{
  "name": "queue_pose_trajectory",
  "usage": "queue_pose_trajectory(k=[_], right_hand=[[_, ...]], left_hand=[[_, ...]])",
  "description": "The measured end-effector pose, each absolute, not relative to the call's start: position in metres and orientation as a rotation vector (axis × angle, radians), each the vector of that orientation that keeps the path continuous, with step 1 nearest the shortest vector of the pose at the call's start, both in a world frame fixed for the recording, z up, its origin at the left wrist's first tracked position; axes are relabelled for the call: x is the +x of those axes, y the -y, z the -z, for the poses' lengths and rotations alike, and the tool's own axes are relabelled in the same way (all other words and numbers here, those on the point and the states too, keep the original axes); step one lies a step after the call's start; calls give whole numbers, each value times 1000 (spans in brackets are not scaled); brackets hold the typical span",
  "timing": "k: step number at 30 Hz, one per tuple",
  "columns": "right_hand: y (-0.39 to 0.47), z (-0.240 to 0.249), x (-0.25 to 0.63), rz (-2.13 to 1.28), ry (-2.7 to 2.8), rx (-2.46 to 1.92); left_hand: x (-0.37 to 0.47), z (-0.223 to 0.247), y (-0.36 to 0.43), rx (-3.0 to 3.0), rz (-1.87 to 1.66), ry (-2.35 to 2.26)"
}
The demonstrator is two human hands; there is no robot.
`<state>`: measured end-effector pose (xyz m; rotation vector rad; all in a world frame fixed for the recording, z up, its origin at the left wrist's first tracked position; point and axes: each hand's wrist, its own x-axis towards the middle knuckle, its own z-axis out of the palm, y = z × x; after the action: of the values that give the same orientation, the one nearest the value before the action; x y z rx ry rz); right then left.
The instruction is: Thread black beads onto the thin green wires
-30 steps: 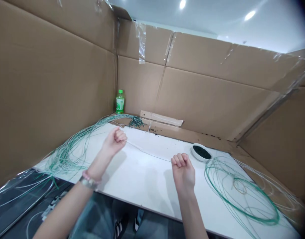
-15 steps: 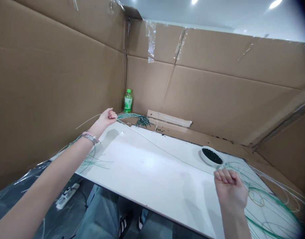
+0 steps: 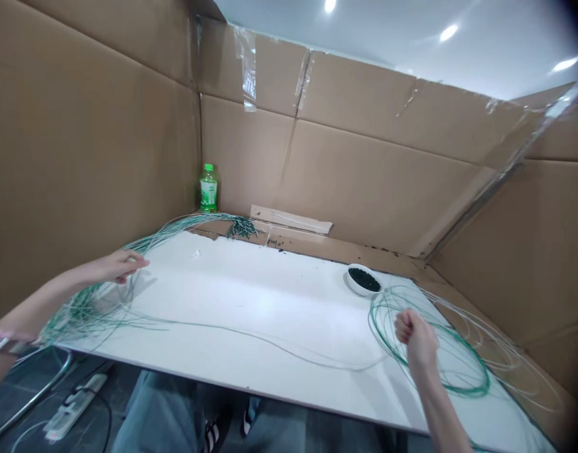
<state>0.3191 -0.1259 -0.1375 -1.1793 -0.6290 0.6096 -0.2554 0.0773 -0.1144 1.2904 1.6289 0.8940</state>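
My left hand (image 3: 117, 267) hovers over the left end of the white table, its fingers loosely apart and nothing visible in them. Below it lies a tangled bundle of thin green wires (image 3: 83, 311). From that bundle one thin green wire (image 3: 232, 329) runs slack across the tabletop towards my right hand (image 3: 417, 336). That hand is closed in a fist on the wire, though its grip on it is mostly hidden. Around and behind the fist lies a loose coil of green wire (image 3: 475, 371).
A white bowl (image 3: 350, 280) of small dark pieces stands at the back right. Dark twisted wire ends (image 3: 241, 227) lie at the back left, near a green bottle (image 3: 208, 189). Cardboard walls (image 3: 355, 163) enclose the table (image 3: 270, 296). A power strip (image 3: 76, 406) lies on the floor.
My left hand has moved left and towards me, letting go of the wire. The stretched wire now lies slack. My right hand stays closed; the view has turned right.
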Motion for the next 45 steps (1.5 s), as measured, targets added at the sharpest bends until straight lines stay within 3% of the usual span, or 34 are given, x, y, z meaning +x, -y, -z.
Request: queue_pose_trajectory(k=[4, 8, 11, 17, 24, 33, 45], right_hand=[[106, 139, 272, -671, 846, -1186], [96, 139, 218, -727, 997, -1124], [94, 137, 184, -750, 1075, -1086], [84, 142, 151, -750, 1123, -1072], [63, 158, 155, -727, 1244, -1341], [1, 82, 321, -501, 1439, -2050], [-42, 128, 376, -353, 1492, -2307]], left_hand=[[-230, 102, -64, 1673, -914, -1869], [-147, 71, -24, 2349, -1103, -1583], [-61, 65, 7, 2107, -1208, -924], [43, 100, 20, 1816, -976, -514], [61, 127, 8, 1584, -1015, -492], [30, 161, -62, 1559, -1106, -718], [25, 193, -80, 1703, -921, -875]])
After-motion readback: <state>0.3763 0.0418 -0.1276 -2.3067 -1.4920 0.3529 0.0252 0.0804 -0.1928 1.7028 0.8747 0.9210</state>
